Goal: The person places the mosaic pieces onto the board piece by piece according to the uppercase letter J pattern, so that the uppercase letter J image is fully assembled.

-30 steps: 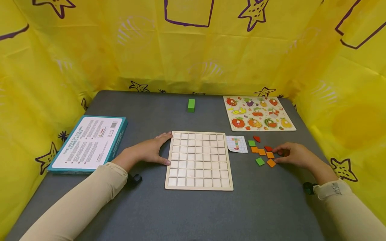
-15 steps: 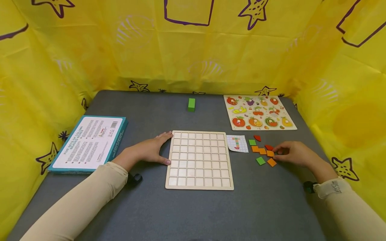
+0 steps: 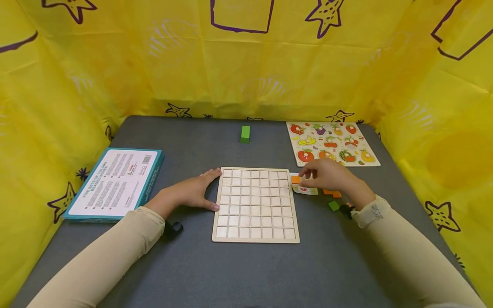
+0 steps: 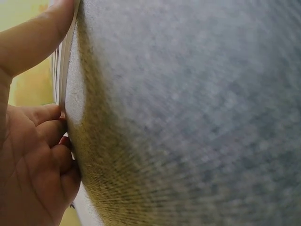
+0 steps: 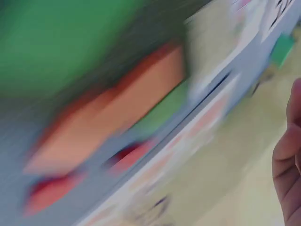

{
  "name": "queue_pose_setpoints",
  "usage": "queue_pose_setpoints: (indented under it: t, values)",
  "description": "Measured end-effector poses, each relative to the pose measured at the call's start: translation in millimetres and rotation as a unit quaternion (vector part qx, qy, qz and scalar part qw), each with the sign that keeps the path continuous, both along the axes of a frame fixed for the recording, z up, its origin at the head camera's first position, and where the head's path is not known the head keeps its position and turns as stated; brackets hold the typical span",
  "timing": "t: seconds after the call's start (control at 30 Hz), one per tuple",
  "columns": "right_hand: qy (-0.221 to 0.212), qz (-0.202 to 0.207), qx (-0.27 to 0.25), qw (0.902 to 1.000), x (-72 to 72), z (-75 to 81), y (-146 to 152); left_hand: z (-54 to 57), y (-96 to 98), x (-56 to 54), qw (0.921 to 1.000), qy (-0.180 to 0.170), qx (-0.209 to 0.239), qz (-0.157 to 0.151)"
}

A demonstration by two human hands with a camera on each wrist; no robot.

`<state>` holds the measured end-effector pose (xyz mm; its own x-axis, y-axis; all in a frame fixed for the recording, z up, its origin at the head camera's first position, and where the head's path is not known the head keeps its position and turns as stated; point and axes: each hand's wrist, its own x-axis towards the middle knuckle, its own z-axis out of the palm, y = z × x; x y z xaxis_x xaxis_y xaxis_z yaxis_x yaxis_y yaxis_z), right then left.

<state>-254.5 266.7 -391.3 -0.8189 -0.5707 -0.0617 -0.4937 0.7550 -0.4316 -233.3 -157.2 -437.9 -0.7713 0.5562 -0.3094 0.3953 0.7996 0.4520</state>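
A wooden grid board with bare square cells lies mid-table. My left hand rests at its left edge, thumb and fingers spread along the side; the left wrist view shows the thumb against the rim. My right hand pinches an orange square tile over the small paper pattern card, beside the board's right edge. Under the right wrist lie orange tiles and a green tile, partly hidden by the arm. The blurred right wrist view shows red tiles there too.
A fruit puzzle board lies at the back right, its near edge partly behind the right hand. At the back middle stands a green block. A teal and white box lies on the left. Yellow cloth encloses the table.
My right hand has picked up an orange tile from the loose tiles and carried it left to above the pattern card. The left hand stays at the board's edge.
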Motion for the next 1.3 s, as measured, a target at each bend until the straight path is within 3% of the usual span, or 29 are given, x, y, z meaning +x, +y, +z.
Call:
queue_pose_setpoints:
  t: [0.23, 0.47, 0.83, 1.3]
  values:
    - [0.005, 0.057, 0.035, 0.9977, -19.3, -4.2, -88, 1.5, 2.2, -1.4, 1.0, -0.005, -0.007, 0.001]
    - [0.003, 0.067, 0.074, 0.995, -24.5, -6.7, -135, 1.3, 3.8, -0.1, 0.9999, -0.008, -0.007, 0.006]
    - [-0.016, 0.062, 0.111, 0.9917, -30.2, -16.3, -153, 4.3, 4.9, 0.0, 0.9997, -0.016, -0.009, 0.013]
    - [-0.006, 0.061, 0.126, 0.9901, -26.6, -14.0, -154, 2.7, 2.6, -1.0, 0.9997, -0.016, -0.006, 0.019]
